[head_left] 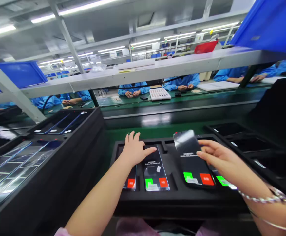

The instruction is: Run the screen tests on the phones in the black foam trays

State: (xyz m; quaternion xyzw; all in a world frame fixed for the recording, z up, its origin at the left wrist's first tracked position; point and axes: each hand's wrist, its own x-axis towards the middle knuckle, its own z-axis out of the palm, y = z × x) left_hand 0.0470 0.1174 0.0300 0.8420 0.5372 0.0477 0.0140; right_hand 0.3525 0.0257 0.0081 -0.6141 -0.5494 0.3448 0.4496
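1. Right hand: thumb and fingers clamped on right edge of phone, at tray's 2 o'clock; phone tilted, top end up, screen lit with green and red blocks.
2. Left hand: fingers apart, nothing held, over black tray at 10 o'clock; can't tell contact.
3. Second phone: lit, in slot, held phone's 9 o'clock.
4. Black box: tray's 9 o'clock.

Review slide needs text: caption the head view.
Right hand holds a tilted black rectangular phone over a black compartmented tray; left hand open.
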